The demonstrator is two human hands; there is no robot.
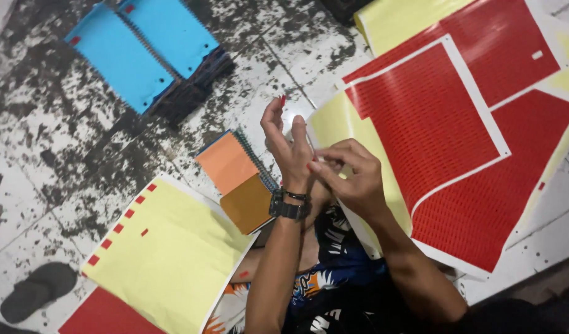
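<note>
Where hands (321,161) meet, perhaps stickers (282,100).

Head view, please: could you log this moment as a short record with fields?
Left hand: raised, small red sticker on a fingertip
Right hand: fingers pinched beside the left hand
Red sticker sheets: on the floor to the right
Yellow backing sheet: lower left, few red stickers along its edge
Orange spiral notebook: beside left wrist
Blue notebooks: stacked, upper left
Sandal: lower left

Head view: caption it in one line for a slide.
Both hands, left and right, peel small red stickers over red sticker sheets.
</note>
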